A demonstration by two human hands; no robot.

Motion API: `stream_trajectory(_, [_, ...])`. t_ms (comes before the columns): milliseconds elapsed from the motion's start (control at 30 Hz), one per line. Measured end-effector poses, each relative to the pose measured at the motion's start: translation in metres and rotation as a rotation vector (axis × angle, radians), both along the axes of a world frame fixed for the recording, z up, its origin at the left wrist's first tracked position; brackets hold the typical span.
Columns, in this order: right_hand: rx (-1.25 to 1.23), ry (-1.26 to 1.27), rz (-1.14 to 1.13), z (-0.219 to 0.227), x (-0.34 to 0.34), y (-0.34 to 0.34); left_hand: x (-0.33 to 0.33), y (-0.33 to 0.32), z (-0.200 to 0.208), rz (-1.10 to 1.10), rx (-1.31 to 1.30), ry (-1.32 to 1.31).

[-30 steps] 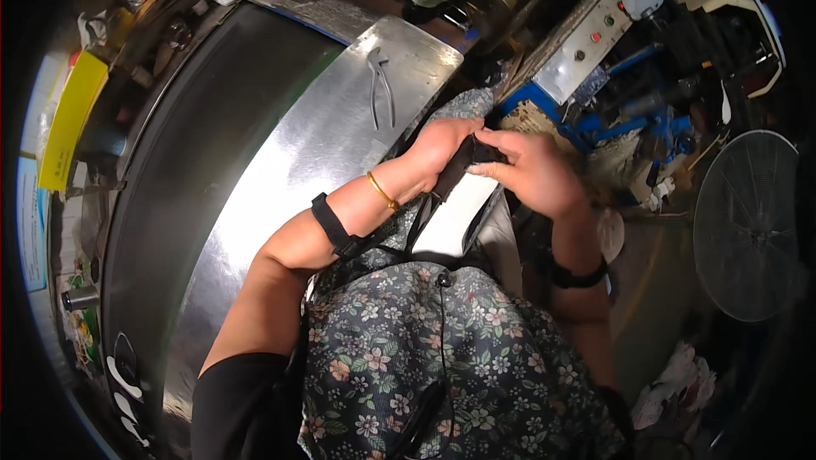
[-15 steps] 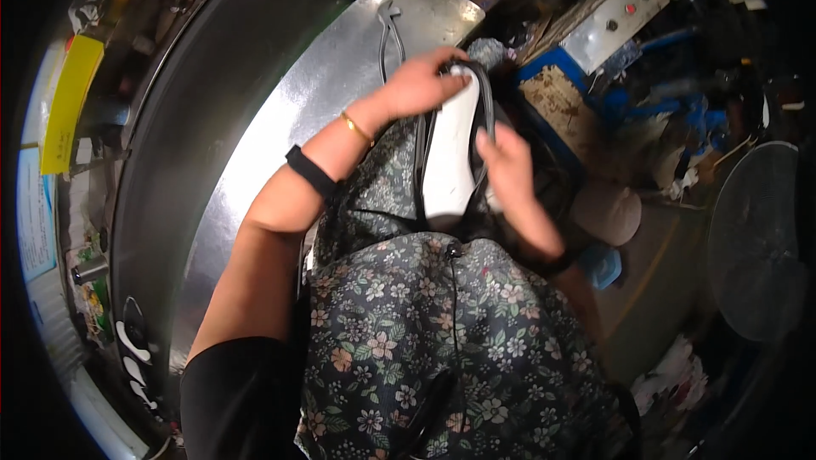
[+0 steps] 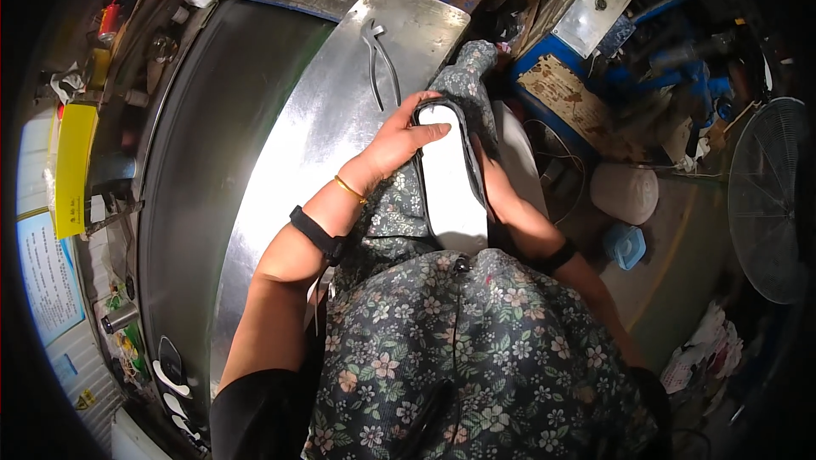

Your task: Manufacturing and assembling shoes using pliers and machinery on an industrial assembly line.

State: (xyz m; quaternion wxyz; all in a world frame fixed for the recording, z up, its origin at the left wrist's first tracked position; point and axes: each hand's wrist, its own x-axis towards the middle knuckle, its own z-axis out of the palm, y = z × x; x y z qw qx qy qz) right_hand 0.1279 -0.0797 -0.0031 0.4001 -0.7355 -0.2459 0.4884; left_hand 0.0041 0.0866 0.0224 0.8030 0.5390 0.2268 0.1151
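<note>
Over my lap lies a shoe (image 3: 452,175), sole side up: a white sole-shaped face ringed by a dark upper edge. My left hand (image 3: 401,139) is closed round its far end, thumb pressed on the white face and fingers curled over the dark rim. My right hand (image 3: 503,192) grips the shoe's right side from below; its fingers are hidden behind it. Grey metal pincers (image 3: 381,65) lie on the metal tabletop (image 3: 340,90), beyond my left hand and out of its grasp. My floral apron (image 3: 442,333) is under the near end of the shoe.
A dark conveyor belt (image 3: 204,137) runs along the left of the metal tabletop. At the right stand a control box (image 3: 603,5) with buttons, a pale round stool-like block (image 3: 625,192), a blue plastic container (image 3: 626,246) and a fan (image 3: 769,205).
The shoe has come slightly nearer and its dark upper now fits close round the white face. My right hand has moved from the rim to the side and underneath.
</note>
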Motion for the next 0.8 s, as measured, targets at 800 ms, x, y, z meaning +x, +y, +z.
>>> stream_trajectory(800, [0.248, 0.132, -0.058, 0.021, -0.018, 0.015, 0.006, -0.022, 0.000, 0.354, 0.256, 0.661])
